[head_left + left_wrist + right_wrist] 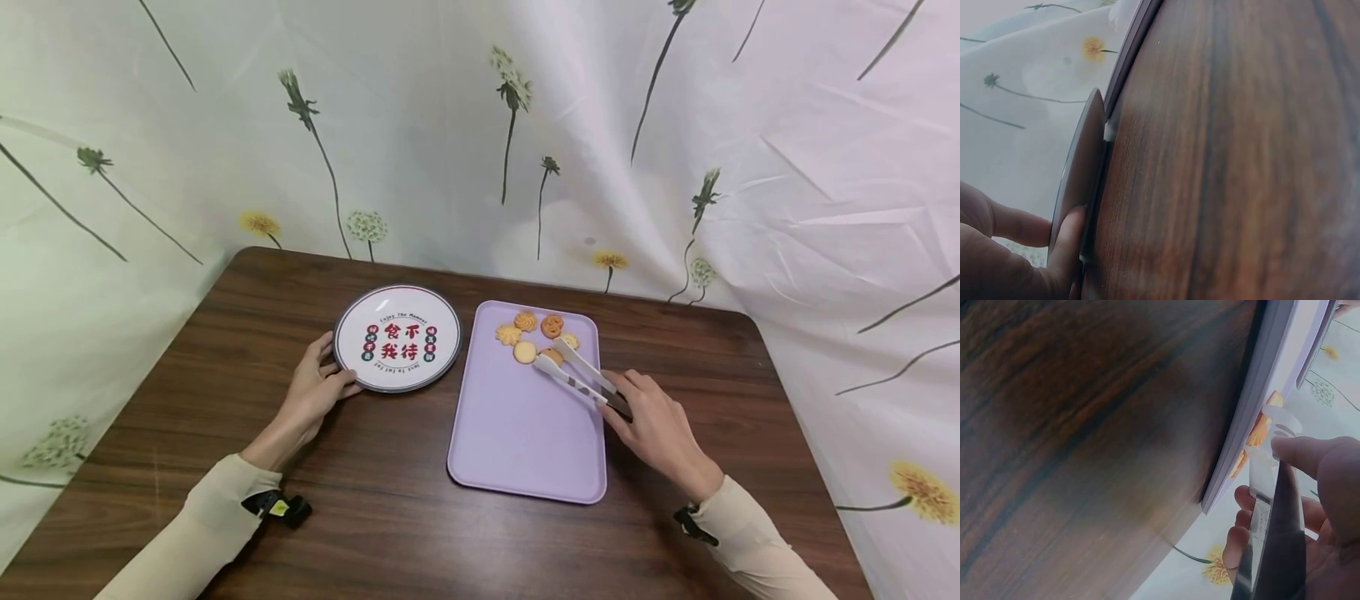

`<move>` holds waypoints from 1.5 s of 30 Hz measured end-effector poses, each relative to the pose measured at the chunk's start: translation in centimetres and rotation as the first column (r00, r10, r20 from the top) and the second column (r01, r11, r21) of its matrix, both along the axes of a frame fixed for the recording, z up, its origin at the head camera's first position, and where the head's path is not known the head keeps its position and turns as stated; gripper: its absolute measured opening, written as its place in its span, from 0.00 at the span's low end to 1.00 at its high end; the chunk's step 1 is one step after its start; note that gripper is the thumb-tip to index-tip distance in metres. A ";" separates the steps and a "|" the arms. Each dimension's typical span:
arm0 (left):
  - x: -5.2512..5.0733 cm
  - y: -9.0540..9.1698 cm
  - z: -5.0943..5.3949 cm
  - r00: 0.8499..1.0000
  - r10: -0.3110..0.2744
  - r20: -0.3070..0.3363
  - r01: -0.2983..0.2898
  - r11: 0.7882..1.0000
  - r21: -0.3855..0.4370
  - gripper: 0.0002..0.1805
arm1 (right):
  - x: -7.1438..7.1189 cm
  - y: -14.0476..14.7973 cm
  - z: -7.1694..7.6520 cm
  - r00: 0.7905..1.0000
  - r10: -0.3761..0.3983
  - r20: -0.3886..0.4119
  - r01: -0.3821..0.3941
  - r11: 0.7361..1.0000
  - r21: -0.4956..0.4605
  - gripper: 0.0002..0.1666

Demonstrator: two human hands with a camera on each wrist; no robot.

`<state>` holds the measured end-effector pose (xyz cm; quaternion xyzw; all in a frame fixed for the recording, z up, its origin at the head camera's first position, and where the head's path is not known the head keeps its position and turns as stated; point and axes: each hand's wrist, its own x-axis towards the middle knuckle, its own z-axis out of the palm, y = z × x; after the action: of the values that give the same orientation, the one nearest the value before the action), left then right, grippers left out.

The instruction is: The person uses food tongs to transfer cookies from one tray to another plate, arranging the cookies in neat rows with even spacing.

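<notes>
My left hand [313, 382] holds a round white plate [442, 333] with a dark rim and red characters by its lower-left edge. Seen in the left wrist view, the thumb and a finger [1021, 226] lie at the plate's rim. My right hand [658, 421] grips food tongs [573, 383] with white tips and metal arms. Their tips stand apart over a lilac tray [525, 442], beside a brown cookie [552, 355]. Around them lie a pale round cookie [524, 352], a flower-shaped cookie [507, 334], a swirled cookie [525, 321] and a face-patterned cookie [552, 325]. One tip partly covers another cookie [572, 340].
Plate and tray stand side by side on a dark wooden table [390, 483]. A white curtain [450, 125] with printed dandelions hangs behind the table's far edge and along its sides.
</notes>
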<state>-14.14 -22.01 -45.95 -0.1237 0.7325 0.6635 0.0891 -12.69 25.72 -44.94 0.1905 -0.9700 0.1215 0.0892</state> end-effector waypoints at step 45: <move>0.4 -0.1 0.1 1.000 0.015 0.008 -0.015 0.999 0.047 0.47 | -4.5 -6.7 1.8 0.976 0.169 -0.141 -0.173 0.985 -0.020 0.30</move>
<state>-13.69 -22.11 -45.81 -0.1295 0.7153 0.6808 0.0897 -17.17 19.00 -43.18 0.2798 -0.9394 0.1309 0.1486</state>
